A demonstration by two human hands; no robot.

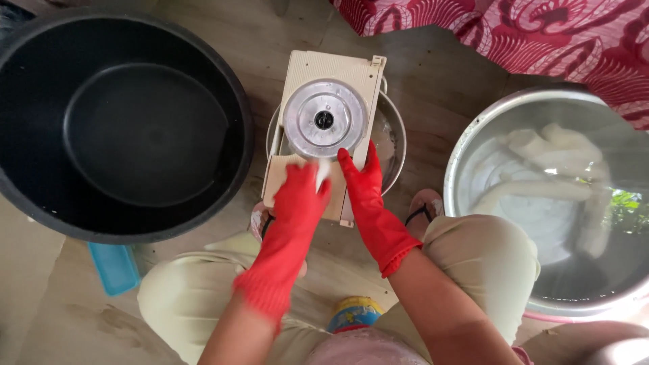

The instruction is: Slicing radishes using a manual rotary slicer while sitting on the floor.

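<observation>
Over a small metal bowl (395, 138) on the floor lies a cream-coloured slicer board (318, 74) with a round steel blade disc (324, 118) set in its middle. Both hands wear red rubber gloves. At the near edge of the disc, the left hand (297, 199) has its fingers clenched around a white piece of peeled root (322, 170), pressing it against the board. Just right of that, the right hand (365, 186) lies flat along the board's edge, fingers released and straight. Left of the slicer stands a large black tub (122, 122); right of it, a steel basin (473, 142) holds more white peeled roots (547, 182) in water.
</observation>
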